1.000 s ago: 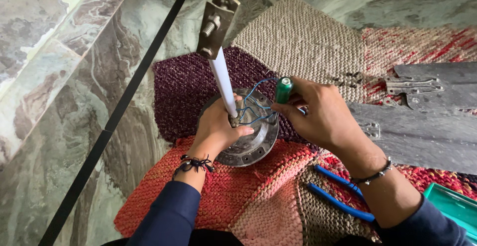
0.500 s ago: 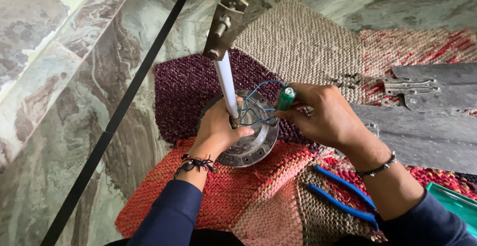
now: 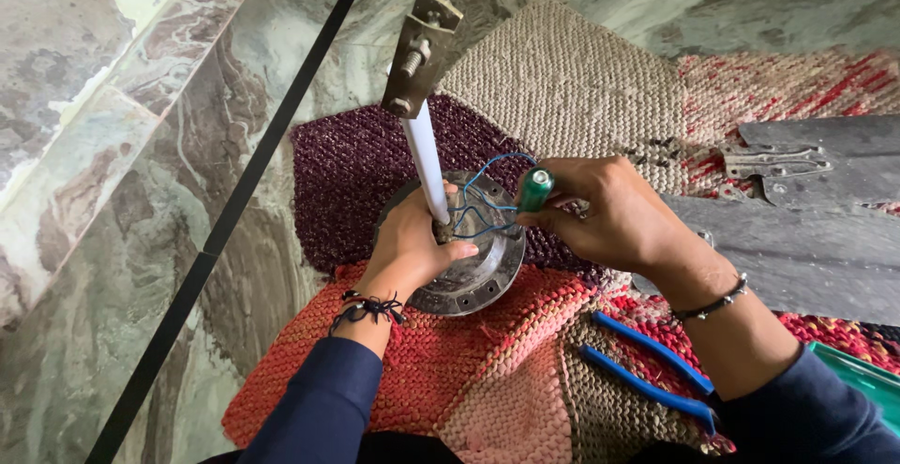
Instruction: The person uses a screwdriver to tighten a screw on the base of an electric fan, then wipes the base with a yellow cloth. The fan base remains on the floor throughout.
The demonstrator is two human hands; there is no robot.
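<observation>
Head view, only one. Vs a second ago: right hand (image 3: pixel 614 216) has come in from the right, and its green-handled screwdriver (image 3: pixel 535 189) now sits over the motor hub's right half, next to the blue wires (image 3: pixel 483 203); before, it was further out, past the rim. Left hand (image 3: pixel 408 248) hasn't moved, same grip at the rod base. Rod leans about the same.

Motor hub (image 3: pixel 469 272): round, dull grey metal disc, shallow dished face, holes along the rim. Lies flat on the mats, centre of view, between the two hands. White rod (image 3: pixel 424 159) stands up from its middle, tilted toward the camera, topped by a tan metal bracket (image 3: pixel 421 52) with a bolt through it. Thin blue wires loop out beside the rod base.

Left hand: fingers curled shut around the rod base, thumb lying on the hub face. Right hand: closed on the screwdriver, only the green handle end shows; tip hidden, can't tell what it touches.

Surroundings: woven mats (image 3: pixel 525 380), coarse knotted texture, in maroon, red-orange and beige patches. Blue-handled pliers (image 3: pixel 647 370) lie on the mat under the right forearm, untouched. Grey fan blade (image 3: pixel 797 220), flat sheet metal with a bracket at its inner end, lies to the right. Floor (image 3: pixel 141 145) is polished green veined marble with a black inlay strip.
</observation>
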